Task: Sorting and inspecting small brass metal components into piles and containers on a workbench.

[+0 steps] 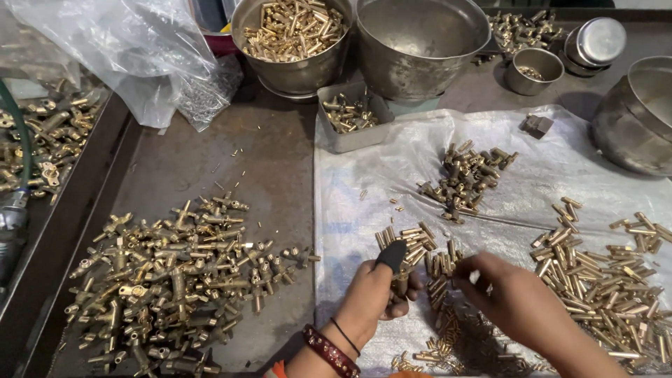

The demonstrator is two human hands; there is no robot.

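Best kept low: left hand, black thumb cap, grip pinching a brass fitting; right hand fingers pressed together on a small pin, aligned squarely above the plastic sheet.

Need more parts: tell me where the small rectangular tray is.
The small rectangular tray sits top centre, just below two big steel bowls, at the plastic sheet's upper-left corner.
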